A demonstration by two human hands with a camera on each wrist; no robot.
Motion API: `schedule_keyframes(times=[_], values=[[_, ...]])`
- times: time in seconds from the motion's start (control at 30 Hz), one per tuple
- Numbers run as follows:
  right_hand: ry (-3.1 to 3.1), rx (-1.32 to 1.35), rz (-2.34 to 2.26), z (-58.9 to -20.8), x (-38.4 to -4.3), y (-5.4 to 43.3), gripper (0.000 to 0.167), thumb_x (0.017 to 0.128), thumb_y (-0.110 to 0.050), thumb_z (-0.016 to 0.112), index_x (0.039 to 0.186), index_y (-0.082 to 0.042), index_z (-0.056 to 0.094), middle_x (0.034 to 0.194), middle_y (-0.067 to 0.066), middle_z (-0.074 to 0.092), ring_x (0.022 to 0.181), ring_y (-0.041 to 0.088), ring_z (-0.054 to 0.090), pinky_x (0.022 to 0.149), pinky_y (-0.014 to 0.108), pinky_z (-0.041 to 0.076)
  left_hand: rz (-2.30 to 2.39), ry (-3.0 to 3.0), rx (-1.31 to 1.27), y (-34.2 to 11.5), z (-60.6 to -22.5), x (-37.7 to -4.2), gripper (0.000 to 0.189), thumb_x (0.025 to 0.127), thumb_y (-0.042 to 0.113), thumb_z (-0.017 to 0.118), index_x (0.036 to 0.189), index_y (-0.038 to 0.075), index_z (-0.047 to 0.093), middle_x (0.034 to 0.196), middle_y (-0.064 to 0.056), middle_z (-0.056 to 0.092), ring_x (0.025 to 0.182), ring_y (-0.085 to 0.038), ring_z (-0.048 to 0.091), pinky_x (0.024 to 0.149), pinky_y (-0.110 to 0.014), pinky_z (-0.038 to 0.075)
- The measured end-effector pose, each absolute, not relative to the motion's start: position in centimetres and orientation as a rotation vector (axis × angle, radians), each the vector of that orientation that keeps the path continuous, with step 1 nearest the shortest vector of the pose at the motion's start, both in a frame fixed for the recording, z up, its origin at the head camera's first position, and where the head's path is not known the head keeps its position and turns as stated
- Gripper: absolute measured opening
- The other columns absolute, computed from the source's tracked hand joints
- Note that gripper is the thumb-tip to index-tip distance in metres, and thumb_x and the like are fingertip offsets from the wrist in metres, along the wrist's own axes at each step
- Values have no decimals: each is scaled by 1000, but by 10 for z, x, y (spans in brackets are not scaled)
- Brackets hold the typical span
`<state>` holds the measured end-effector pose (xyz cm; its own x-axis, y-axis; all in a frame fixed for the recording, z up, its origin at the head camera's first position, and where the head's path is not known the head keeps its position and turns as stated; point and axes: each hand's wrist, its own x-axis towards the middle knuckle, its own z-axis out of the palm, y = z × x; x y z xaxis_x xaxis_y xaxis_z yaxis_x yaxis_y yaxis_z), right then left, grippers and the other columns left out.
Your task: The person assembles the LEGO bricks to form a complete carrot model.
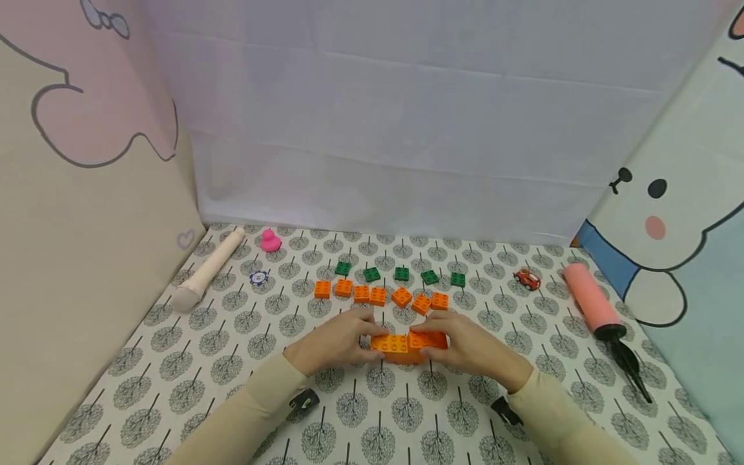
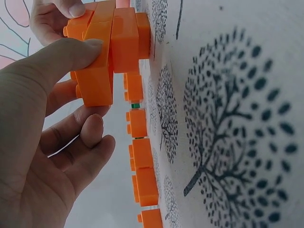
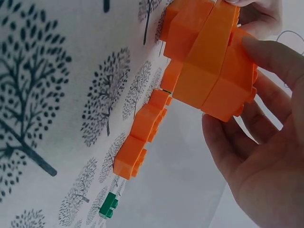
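A small stack of orange toy building bricks [image 1: 407,356] stands on the table in front of me. My left hand [image 1: 347,337] pinches the brick at the stack's left end [image 2: 97,78], its thumb on the near side; the other fingers are partly curled below in the left wrist view. On the stack's right side, my right hand [image 1: 462,341] grips an upper orange brick [image 3: 230,76] between thumb and fingers. In the left wrist view, a thin wedge-shaped gap shows between the left-end brick and the brick under it [image 2: 126,42]. Whether the studs are fully seated cannot be seen.
Beyond the hands lies a row of several loose orange bricks [image 1: 361,294], then several green bricks [image 1: 402,274]. At left are a pale cylindrical object [image 1: 212,268], a pink duck [image 1: 270,241] and a poker chip [image 1: 258,278]. At right lie a red toy car [image 1: 527,279] and a pink-and-black pump [image 1: 593,300].
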<state>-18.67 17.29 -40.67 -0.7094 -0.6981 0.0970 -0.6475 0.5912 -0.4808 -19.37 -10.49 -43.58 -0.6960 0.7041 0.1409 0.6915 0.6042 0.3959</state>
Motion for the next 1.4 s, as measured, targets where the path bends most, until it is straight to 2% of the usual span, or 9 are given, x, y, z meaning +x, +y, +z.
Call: schedule_keyframes(times=[0.13,0.5,0.77,1.0,1.17,1.4], values=[[2677,-1158,-803,-407,-189,172,38,90,-21,73,127,-10,69,96,-12,60,79,7,50,71,27,49,668,2791,1206,-105,-435,-193,44,86,36,77,125,18,71,92,6,54,79,-7,46,67,-18,45],[2686,-1204,-852,-409,-192,172,39,88,-19,75,125,-9,70,94,-13,60,79,6,49,70,26,49,685,2801,1232,-108,-431,-194,43,86,34,78,124,16,71,91,2,55,78,-8,45,66,-18,44],[2683,-1165,-808,-407,-193,171,39,88,-21,75,125,-11,70,100,-12,62,84,6,51,75,26,50,682,2786,1215,-107,-432,-195,45,86,35,77,126,16,71,89,2,53,77,-8,43,64,-19,43],[2726,-1136,-751,-409,-190,171,39,89,-24,73,126,-13,69,112,-10,64,97,7,56,86,34,52,688,2780,1210,-107,-433,-196,45,86,35,78,125,15,71,88,1,53,77,-8,43,64,-19,42],[2733,-1131,-728,-410,-188,172,39,91,-24,72,129,-14,67,115,-8,64,99,9,57,88,37,53,691,2784,1203,-106,-434,-195,45,85,36,78,125,16,71,88,0,54,76,-8,43,64,-19,43],[2710,-1029,-822,-406,-201,184,45,97,-44,62,130,-13,66,124,0,66,114,23,61,98,50,50,713,2773,1197,-107,-436,-194,46,85,36,78,126,16,70,87,-2,52,75,-7,41,62,-19,41]])
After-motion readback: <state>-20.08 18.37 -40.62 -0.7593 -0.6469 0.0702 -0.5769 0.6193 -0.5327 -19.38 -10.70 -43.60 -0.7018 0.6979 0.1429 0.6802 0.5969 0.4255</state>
